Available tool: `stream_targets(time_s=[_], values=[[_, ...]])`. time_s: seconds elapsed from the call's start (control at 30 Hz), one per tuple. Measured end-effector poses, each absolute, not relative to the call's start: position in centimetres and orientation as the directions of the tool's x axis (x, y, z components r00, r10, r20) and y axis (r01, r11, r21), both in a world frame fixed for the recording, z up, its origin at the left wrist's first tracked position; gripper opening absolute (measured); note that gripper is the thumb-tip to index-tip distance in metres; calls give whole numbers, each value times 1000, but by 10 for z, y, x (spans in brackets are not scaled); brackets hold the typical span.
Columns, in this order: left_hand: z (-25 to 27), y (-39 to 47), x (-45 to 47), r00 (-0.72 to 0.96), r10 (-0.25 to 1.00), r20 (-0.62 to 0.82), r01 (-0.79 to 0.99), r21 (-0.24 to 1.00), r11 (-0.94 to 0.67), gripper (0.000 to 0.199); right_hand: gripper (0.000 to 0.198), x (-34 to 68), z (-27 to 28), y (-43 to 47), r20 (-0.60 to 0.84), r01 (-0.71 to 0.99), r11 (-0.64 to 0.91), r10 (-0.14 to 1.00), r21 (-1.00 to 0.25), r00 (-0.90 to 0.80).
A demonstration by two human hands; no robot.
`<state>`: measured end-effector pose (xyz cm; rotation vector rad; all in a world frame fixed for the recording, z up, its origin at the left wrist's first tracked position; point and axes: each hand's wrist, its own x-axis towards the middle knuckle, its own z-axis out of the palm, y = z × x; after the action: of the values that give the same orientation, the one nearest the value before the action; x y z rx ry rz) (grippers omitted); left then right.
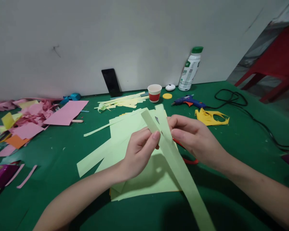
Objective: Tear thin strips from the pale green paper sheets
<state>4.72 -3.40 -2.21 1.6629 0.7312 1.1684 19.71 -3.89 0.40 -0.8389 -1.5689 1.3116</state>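
One green strip (179, 166) (one scissors (192, 161) behind) runs between two hands (139, 153) (199, 138).

On my green table (55, 157) lie pale green sheets (154, 183), a glue gun (189, 101) and, to my left, pink paper (67, 113); a cup (154, 96), bottle (189, 72) and phone (111, 82) stand farther back.

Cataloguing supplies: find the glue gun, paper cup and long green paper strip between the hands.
Glue gun (193, 101), head view: blue body.
Paper cup (154, 95), head view: red band.
Green paper strip (178, 166), head view: midsection.
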Motion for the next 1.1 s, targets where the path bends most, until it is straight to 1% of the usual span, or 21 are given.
stream_targets(time_s=[0.1,0.2,0.33,0.43,0.5,0.57,0.63,0.77,0.9,1.0,1.1], values=[[-21,-33,47,341,864,371,-65,926,-372,36,17,199,9,-42,231,41,268,891,-962,-391],[-18,-34,45,397,830,392,-40,911,-411,36,19,199,11,-44,225,84,272,906,-959,-358],[-13,-35,46,487,741,462,66,827,-559,37,20,197,10,-44,221,17,238,923,-971,-315],[-11,-34,47,493,670,554,29,760,-649,37,24,198,9,-41,205,-21,213,904,-977,-375],[-11,-34,48,492,640,591,-28,745,-666,37,27,199,8,-40,181,7,204,882,-979,-435],[-12,-34,48,484,642,595,-49,751,-659,37,26,199,7,-40,159,45,203,871,-978,-465],[-14,-34,47,477,659,581,-26,759,-651,37,26,198,6,-42,165,55,212,875,-976,-455],[-16,-36,46,458,709,536,57,779,-625,39,28,193,3,-43,213,47,248,903,-968,-372],[-19,-34,47,401,731,553,54,782,-621,39,27,189,-3,-43,222,-12,228,931,-974,-291],[-20,-30,48,361,734,575,26,781,-624,39,24,190,-3,-43,214,-31,216,924,-976,-318],[-19,-27,46,384,725,571,23,780,-626,39,24,191,0,-42,235,33,261,909,-965,-343]])
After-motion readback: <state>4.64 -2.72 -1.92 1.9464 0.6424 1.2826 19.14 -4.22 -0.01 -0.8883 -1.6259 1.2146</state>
